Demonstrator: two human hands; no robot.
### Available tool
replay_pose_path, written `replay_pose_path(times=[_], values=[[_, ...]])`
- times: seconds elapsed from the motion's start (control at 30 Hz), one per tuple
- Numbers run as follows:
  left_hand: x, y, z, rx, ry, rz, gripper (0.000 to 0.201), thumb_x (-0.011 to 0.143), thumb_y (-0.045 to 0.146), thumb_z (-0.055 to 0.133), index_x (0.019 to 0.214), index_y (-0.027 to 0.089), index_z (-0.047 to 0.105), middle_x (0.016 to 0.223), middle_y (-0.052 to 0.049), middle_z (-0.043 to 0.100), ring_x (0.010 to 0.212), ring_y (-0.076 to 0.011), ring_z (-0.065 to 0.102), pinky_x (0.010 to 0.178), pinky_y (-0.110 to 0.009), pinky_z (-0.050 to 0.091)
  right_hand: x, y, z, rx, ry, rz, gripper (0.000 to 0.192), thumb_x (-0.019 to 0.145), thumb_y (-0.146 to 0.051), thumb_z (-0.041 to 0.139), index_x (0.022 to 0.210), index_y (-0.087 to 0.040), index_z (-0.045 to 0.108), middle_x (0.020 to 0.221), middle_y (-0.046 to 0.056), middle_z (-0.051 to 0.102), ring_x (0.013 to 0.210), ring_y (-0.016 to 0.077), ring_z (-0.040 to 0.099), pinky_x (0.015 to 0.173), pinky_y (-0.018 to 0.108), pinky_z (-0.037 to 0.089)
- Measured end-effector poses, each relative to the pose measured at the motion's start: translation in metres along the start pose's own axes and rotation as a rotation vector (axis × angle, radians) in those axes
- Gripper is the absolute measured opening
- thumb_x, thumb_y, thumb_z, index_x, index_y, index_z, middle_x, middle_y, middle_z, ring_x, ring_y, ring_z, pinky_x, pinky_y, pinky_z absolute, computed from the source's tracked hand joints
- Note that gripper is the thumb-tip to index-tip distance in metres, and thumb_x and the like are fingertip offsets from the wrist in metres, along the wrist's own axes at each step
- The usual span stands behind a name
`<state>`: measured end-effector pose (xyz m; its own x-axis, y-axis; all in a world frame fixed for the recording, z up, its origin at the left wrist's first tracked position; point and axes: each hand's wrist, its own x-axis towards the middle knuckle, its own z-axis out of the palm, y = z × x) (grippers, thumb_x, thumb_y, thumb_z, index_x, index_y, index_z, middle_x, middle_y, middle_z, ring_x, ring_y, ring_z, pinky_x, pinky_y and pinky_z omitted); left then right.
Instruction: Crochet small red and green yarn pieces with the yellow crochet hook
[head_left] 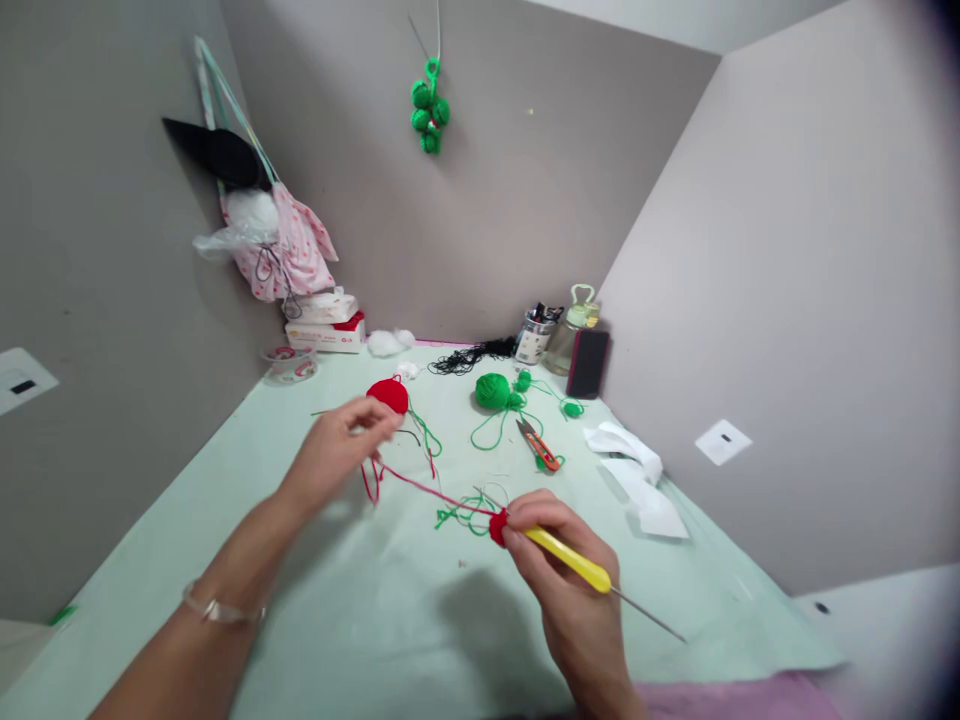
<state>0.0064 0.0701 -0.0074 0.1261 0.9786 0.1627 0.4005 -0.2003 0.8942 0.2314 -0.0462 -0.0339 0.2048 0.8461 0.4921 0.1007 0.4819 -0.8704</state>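
Two bare forearms reach over a pale green table point(225, 520), the left one wearing a thin bracelet point(217, 606). Left hand point(337, 450) is raised just above the cloth with fingers drawn together, pinching a red strand point(427, 488) that runs taut, down and to the right, toward the other hand. Behind its fingertips sits a red yarn ball point(388, 395), close by but not clearly touching (motion blur hides the exact grip).

Right hand point(570, 570), nearer the camera, is closed on a yellow hook point(570, 560), its long axis slanting from upper left to lower right, the metal shaft poking out past the palm. At the hook's upper-left tip, thumb and forefinger also press a small red piece point(498, 526), so the strand spans the gap between the two hands. Loose green thread point(457, 515) lies just left of that piece.

Farther back, toward the right, rest a green yarn ball point(493, 391), orange snips point(541, 447), a dark phone point(587, 364) leaning against a bottle point(574, 335), and crumpled white paper point(637, 480) by the right wall. Green crocheted balls point(429, 105) hang on the rear wall.
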Motion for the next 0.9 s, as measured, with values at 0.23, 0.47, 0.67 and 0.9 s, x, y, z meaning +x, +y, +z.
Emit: replay_pose_path(times=[0.23, 0.47, 0.67, 0.9], values=[[0.094, -0.041, -0.011, 0.438, 0.101, -0.126, 0.038, 0.097, 0.039, 0.071, 0.128, 0.018, 0.067, 0.136, -0.012, 0.066, 0.117, -0.0298, 0.066, 0.100, -0.053, 0.055, 0.002, -0.001, 0.005, 0.019, -0.024, 0.011, 0.017, 0.085, -0.008, 0.072, 0.080, -0.024, 0.075, 0.077, 0.000, 0.071, 0.071, 0.0142, 0.068, 0.064, 0.023, 0.054], [0.099, -0.066, 0.004, 0.587, -0.037, -0.184, 0.037, 0.101, 0.036, 0.068, 0.134, 0.019, 0.065, 0.135, -0.012, 0.067, 0.112, -0.0274, 0.070, 0.094, -0.049, 0.061, -0.001, 0.005, 0.000, -0.002, -0.025, 0.024, 0.018, 0.085, -0.007, 0.071, 0.079, -0.024, 0.075, 0.075, 0.000, 0.070, 0.070, 0.0136, 0.068, 0.064, 0.022, 0.053], [0.089, -0.073, 0.011, 0.651, -0.003, -0.145, 0.037, 0.101, 0.036, 0.068, 0.134, 0.019, 0.065, 0.135, -0.012, 0.068, 0.112, -0.0273, 0.070, 0.093, -0.049, 0.061, -0.005, 0.007, -0.002, -0.014, -0.036, 0.014, 0.017, 0.087, -0.009, 0.071, 0.080, -0.024, 0.074, 0.076, 0.000, 0.070, 0.071, 0.0141, 0.068, 0.064, 0.023, 0.053], [0.087, -0.080, 0.018, 0.702, 0.041, -0.078, 0.036, 0.101, 0.035, 0.068, 0.133, 0.020, 0.065, 0.135, -0.011, 0.068, 0.112, -0.0272, 0.070, 0.093, -0.048, 0.061, -0.004, 0.008, -0.004, -0.030, -0.024, -0.004, 0.019, 0.086, -0.007, 0.070, 0.081, -0.025, 0.074, 0.076, -0.001, 0.071, 0.072, 0.0137, 0.068, 0.064, 0.022, 0.053]])
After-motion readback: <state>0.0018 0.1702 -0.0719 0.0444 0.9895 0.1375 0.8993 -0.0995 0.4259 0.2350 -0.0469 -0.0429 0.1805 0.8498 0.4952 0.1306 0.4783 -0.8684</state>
